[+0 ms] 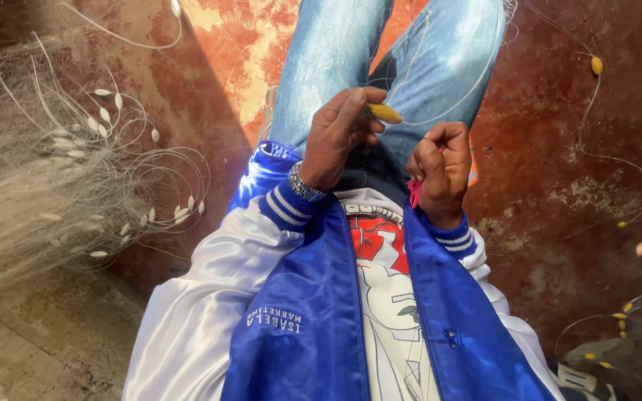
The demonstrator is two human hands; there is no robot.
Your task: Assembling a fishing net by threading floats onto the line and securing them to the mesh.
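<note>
- Fingers of your left hand pinch a yellow float on thin line.
- Your right hand is curled shut around a pink tool.
- Net lies heaped at your left.

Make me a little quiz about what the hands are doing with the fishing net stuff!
1. True or false: the left hand pinches a yellow float on the thin line.
2. What colour is the small thing in the closed right hand? A) pink B) green C) black
3. Fill in: the heap of net with white floats lies on the person's ____ side.

Key
1. True; the fingertips hold the float above the jeans.
2. A; a pink tool pokes out below the fist. What it is exactly cannot be told.
3. Left; the pile lies on the reddish floor beside the left sleeve.
</note>
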